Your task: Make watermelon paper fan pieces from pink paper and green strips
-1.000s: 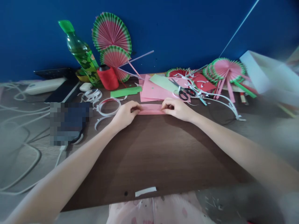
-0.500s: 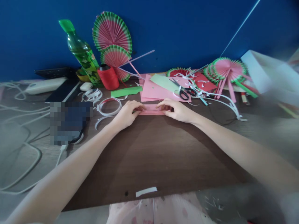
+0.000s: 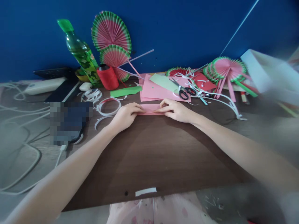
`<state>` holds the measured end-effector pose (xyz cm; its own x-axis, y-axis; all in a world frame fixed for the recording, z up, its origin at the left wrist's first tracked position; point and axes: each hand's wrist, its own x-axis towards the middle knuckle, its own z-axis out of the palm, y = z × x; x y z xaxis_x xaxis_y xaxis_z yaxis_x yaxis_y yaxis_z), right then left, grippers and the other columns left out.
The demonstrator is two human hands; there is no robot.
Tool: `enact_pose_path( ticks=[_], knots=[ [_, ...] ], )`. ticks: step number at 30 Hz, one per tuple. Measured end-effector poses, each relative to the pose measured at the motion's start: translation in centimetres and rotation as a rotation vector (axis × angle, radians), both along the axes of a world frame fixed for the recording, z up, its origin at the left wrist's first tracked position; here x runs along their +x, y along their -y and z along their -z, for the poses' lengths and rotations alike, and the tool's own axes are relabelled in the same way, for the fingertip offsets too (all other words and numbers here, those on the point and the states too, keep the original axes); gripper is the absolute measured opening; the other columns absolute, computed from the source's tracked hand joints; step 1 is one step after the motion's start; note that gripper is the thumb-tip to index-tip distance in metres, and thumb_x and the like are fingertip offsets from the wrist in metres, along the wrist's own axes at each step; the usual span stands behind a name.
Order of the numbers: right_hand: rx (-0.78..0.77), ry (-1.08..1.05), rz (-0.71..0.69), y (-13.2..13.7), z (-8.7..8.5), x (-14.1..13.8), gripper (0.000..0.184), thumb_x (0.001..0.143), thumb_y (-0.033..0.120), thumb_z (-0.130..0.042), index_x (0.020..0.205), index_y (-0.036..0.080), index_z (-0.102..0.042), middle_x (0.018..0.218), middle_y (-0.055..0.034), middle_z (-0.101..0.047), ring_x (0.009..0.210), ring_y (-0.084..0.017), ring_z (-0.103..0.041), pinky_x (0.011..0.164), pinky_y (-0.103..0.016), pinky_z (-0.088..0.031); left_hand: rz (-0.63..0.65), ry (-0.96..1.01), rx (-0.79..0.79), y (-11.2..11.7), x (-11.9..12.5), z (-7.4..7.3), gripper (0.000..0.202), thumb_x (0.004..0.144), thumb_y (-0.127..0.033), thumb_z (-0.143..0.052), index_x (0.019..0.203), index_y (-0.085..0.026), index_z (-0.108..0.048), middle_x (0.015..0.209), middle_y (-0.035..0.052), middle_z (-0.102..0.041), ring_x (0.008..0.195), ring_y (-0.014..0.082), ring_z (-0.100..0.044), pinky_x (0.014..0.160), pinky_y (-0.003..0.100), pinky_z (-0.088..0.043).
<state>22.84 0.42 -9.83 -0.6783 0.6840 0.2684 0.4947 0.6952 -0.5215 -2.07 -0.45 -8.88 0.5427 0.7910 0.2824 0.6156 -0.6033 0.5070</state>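
A folded pink paper strip point(image 3: 150, 109) lies on the dark wooden table point(image 3: 151, 155), a little beyond its middle. My left hand point(image 3: 125, 114) pinches the strip's left end, fingers curled onto it. Its right end is pressed by my right hand point(image 3: 177, 109), whose fingers reach toward the centre of the strip. The fingertips of both hands nearly meet over the paper. Just behind the strip lie loose pink sheets point(image 3: 156, 90) and a pale green sheet point(image 3: 164, 81).
Black-handled scissors point(image 3: 185, 92) lie behind my right hand. Watermelon paper fans point(image 3: 111, 29) lean on the blue wall; more fans point(image 3: 227, 68) pile at the right. A green bottle point(image 3: 80, 51), red thread spool point(image 3: 107, 77), tape rings point(image 3: 108, 105) and white cables point(image 3: 18, 155) sit at left.
Both hands slid inward along the pink strip, so less of it shows between them. My right fingers moved from its right end toward the centre.
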Motion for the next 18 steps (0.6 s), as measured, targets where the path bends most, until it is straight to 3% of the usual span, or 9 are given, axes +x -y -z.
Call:
enact_pose_path(
  ticks=[9,13,18],
  knots=[
    [0.064,0.031,0.007,0.11,0.15,0.01,0.041,0.078,0.006,-0.046,0.103,0.029,-0.069,0.092,-0.0038,-0.051,0.080,-0.014,-0.050,0.074,-0.030,-0.042,0.042,-0.075,0.080,0.05,0.01,0.16,0.028,0.079,-0.013,-0.045,0.091,-0.021,-0.069,0.102,0.0030,-0.064,0.096,0.0176,-0.056,0.091,0.035,-0.043],
    [0.159,0.042,0.003,0.39,0.27,-0.13,0.041,0.078,0.006,-0.045,0.102,0.030,-0.069,0.093,-0.0048,-0.050,0.081,-0.016,-0.048,0.073,-0.031,-0.042,0.052,-0.136,0.145,0.25,-0.03,0.20,0.029,0.081,-0.014,-0.044,0.093,-0.022,-0.069,0.101,0.0050,-0.061,0.095,0.0178,-0.053,0.087,0.035,-0.043],
    [0.325,0.115,0.024,0.73,0.35,-0.28,0.039,0.081,0.008,-0.045,0.101,0.030,-0.069,0.084,-0.0051,-0.048,0.082,-0.018,-0.044,0.074,-0.035,-0.035,0.004,-0.311,0.318,0.88,0.19,-0.38,0.031,0.079,-0.013,-0.045,0.092,-0.026,-0.071,0.089,0.0054,-0.064,0.090,0.0220,-0.052,0.085,0.042,-0.038]
  ],
)
